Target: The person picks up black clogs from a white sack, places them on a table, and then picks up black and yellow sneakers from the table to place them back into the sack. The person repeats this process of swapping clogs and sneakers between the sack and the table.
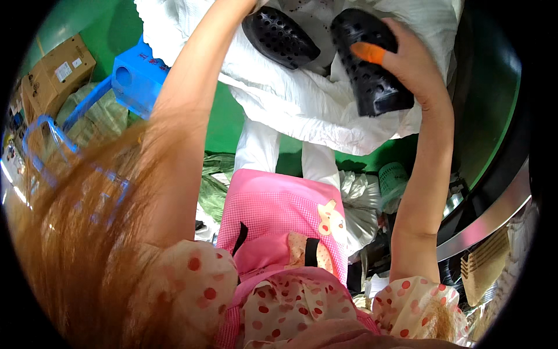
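Observation:
My right hand (411, 61) is closed round a black clog upper full of round holes (378, 87), with an orange cover on the thumb. This piece hangs tilted over a large white woven sack (285, 110) whose mouth is spread wide. A second black perforated clog piece (282, 38) is near the sack's opening, left of the first. My left hand (259, 4) reaches past the top edge beside that second piece. Its fingers are out of the picture, so whether it touches the piece cannot be told.
On the left are a blue plastic box (139, 81), a blue metal frame (55, 136) and a cardboard box (58, 72) on the green floor. A green basket (393, 177) sits beyond my right forearm. A curved metal edge (488, 224) runs along the right, near stacked brown cardboard (485, 267).

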`<act>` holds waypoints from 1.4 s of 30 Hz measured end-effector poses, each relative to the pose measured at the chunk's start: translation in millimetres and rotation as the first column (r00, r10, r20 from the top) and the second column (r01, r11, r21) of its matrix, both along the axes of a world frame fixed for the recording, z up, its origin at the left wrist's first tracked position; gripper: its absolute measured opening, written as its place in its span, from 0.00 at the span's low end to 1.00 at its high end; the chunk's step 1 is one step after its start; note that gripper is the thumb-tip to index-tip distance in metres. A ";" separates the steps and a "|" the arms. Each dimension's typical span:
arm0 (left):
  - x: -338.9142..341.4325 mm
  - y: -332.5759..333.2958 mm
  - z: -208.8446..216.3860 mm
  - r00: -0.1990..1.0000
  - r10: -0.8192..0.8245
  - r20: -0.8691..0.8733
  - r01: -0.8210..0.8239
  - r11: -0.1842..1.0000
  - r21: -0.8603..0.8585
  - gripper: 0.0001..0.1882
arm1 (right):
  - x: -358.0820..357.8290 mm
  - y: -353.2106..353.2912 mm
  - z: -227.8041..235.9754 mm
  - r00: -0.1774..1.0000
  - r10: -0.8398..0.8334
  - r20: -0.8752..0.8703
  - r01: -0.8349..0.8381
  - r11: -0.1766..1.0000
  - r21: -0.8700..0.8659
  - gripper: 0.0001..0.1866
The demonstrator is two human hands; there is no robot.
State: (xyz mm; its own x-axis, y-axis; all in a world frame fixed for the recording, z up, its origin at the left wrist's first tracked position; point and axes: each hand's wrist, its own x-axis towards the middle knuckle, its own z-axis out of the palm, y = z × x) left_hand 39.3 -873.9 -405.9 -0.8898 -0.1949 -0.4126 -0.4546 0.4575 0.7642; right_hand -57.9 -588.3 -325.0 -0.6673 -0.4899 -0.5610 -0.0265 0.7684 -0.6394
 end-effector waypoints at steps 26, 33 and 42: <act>-117.1 165.3 18.9 0.985 -0.087 -0.147 0.110 0.982 0.155 0.16 | -101.6 126.5 22.1 0.737 -0.447 -0.507 0.534 0.845 0.032 0.42; -168.0 229.4 -58.8 0.939 -0.343 0.015 0.344 0.937 -0.066 0.16 | -108.3 120.7 1.5 0.717 -0.409 -0.565 0.516 0.856 0.034 0.42; -128.9 161.6 -29.1 0.987 -0.159 0.004 0.159 0.986 0.055 0.16 | -126.0 92.4 -7.3 0.754 -0.341 -0.561 0.420 0.907 0.014 0.41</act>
State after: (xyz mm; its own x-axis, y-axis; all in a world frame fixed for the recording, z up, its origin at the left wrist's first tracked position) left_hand -89.6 -712.3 -435.0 -0.9043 -0.0284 -0.4259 -0.3856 0.4823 0.7865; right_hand -183.9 -495.9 -332.3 -0.9922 -0.0787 -0.0968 -0.0193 0.8636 -0.5039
